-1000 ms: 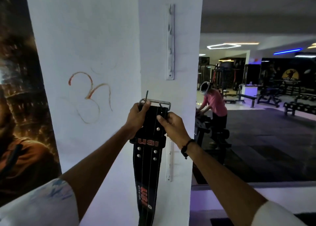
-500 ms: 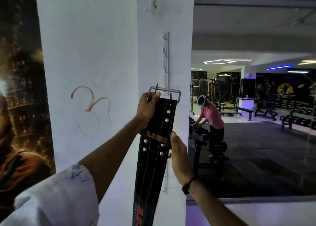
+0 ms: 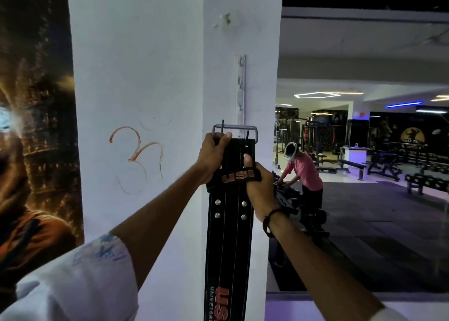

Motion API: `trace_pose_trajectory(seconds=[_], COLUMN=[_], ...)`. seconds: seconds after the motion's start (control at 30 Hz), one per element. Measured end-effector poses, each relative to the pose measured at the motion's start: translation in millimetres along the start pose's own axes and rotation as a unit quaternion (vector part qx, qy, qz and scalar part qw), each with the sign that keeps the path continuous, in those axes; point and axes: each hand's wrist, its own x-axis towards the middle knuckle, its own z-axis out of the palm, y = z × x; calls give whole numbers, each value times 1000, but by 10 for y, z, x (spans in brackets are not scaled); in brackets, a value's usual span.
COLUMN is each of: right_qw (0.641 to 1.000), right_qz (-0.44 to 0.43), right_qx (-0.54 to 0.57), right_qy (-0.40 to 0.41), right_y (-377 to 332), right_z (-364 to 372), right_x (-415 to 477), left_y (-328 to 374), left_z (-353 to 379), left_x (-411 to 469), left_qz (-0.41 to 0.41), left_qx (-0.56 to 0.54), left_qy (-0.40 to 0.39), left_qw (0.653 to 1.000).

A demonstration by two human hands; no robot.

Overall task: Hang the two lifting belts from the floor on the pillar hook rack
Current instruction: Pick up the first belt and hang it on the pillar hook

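**Buckle climbs to the foot of the rack**

Head view: the black stitched leather lifting belt (image 3: 228, 223) is up against the white square pillar (image 3: 145, 77), its grey metal buckle (image 3: 234, 129) now level with the bottom end of the narrow white vertical hook rack (image 3: 241, 90). That is higher than half a second ago, when the buckle sat just under the rack's foot, and far higher than a second ago. The left hand (image 3: 212, 159) is clenched on the belt's top left corner, thumb at the buckle bar. The right hand (image 3: 256, 187) has come back up: it now pinches the belt at the red-lettered loop, where before it steadied the strap lower down. The belt hangs straight again, no longer tilted. Nothing is hooked yet; I judge the buckle must rise onto a peg. The second belt is not in sight.
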Motion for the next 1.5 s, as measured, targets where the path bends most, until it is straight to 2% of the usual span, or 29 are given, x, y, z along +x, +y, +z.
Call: trace_pose_trajectory(seconds=[0.1,0.17,0.3,0.37,0.47,0.53,0.63,0.83,0.9,1.03,1.13,1.2,1.3,1.5], right_qw=[997,998,993,992,994,996,993,1000,999,988,992,990,982,994], right_qz=[29,29,40,71,71,22,-43,-3,-1,11,6,-22,-53,-30], right_qx=[62,46,-84,-67,-71,-80,-99,-24,-43,-76,-55,-86,-126,18], right_qy=[18,9,-77,-81,-47,-29,-45,-1,-27,-133,-112,-109,-133,-103], right_y=[-67,34,656,779,412,62,-156,25,172,480,381,276,221,-30], right_z=[103,125,-8,-80,-71,-86,-113,50,7,-146,-100,-69,-50,91], right_x=[15,-113,-862,-1034,-577,-94,322,375,209,-188,-24,142,303,468], left_y=[94,120,210,243,172,71,77,186,108,9,67,123,221,255], left_z=[5,14,-63,-84,-51,5,37,81,93,14,-25,-46,-154,-280], left_x=[86,147,260,284,286,282,302,458,442,474,479,474,492,419], left_qz=[11,17,27,34,31,31,22,32,29,21,27,46,40,57], left_qx=[-1,7,-4,-12,-8,-9,-27,-17,-9,-5,-5,2,1,29], left_qy=[5,11,29,20,-6,-12,15,21,34,41,-10,-48,-59,-94], left_qw=[1000,1000,999,999,999,999,999,999,999,999,1000,998,997,994])
